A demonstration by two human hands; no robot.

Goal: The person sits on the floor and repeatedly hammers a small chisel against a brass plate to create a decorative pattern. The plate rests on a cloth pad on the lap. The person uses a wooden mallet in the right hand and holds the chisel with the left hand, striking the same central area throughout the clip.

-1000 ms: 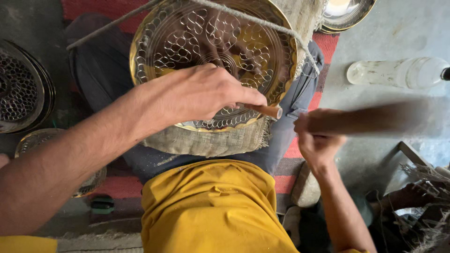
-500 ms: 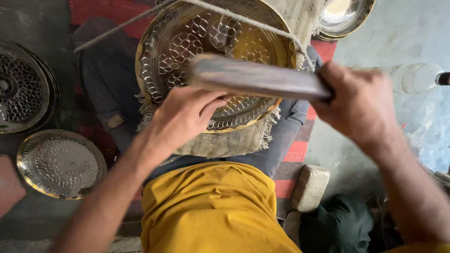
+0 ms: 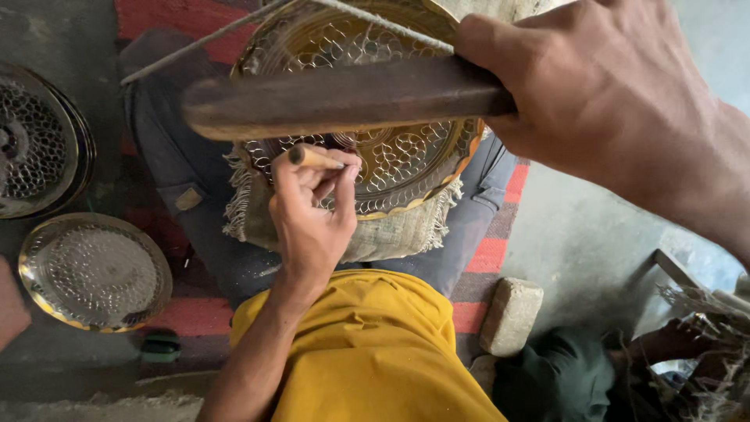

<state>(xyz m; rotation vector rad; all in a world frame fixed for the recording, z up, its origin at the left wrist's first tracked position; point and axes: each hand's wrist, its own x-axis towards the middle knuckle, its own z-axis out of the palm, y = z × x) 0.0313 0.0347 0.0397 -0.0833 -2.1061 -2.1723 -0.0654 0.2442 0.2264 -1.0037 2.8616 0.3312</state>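
The left hand (image 3: pixel 312 215) sits low of centre, its forearm running down toward seven o'clock, wrist straight, fingers and thumb pinched together pointing to twelve o'clock. The right hand (image 3: pixel 601 94) fills the two o'clock corner, knuckles toward the camera, fist closed, its forearm leaving toward four o'clock.

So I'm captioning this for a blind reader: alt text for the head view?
A left hand holds a wooden-handled tool against an embossed brass plate on burlap in the lap, while the right hand holds a dark wooden mallet above. Two similar plates lie nearby.
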